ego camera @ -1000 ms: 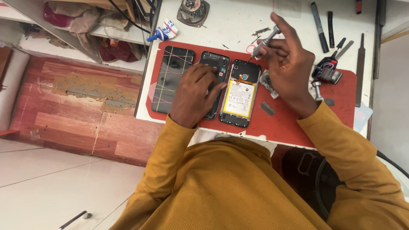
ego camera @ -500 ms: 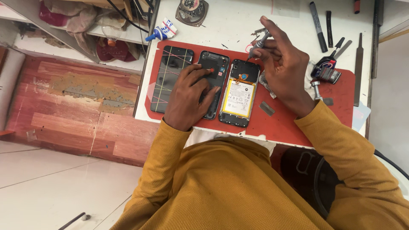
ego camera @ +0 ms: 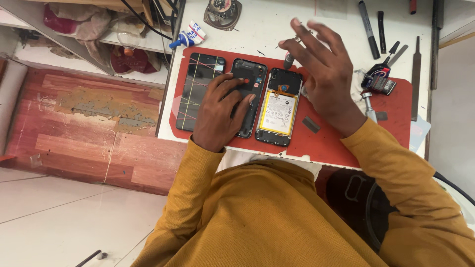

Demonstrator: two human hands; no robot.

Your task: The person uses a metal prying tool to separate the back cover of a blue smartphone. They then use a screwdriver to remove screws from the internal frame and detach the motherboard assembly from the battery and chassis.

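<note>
My left hand [ego camera: 220, 116] lies palm down on a black phone back cover [ego camera: 251, 74] on a red work mat [ego camera: 336, 143], fingers resting on it. Right of the cover lies an opened phone [ego camera: 277, 111] with its pale yellow battery showing. My right hand [ego camera: 326, 81] hovers over that phone's top right corner with fingers spread and nothing in them. A small dark screwdriver [ego camera: 288, 61] lies just below its fingertips. A phone with a cracked screen [ego camera: 198, 89] sits at the mat's left end.
On the white table [ego camera: 267, 29] are a glue tube [ego camera: 188, 37], a round speaker part [ego camera: 222, 10], dark pens [ego camera: 368, 29], a flat file [ego camera: 415, 74] and a small tool cluster [ego camera: 378, 81]. A grey metal strip [ego camera: 310, 123] lies on the mat. Cluttered shelves stand at the left.
My right hand held a small tool pinched near the opened phone's top; now its fingers are spread and the tool lies on the mat. The left hand has stayed on the black cover.
</note>
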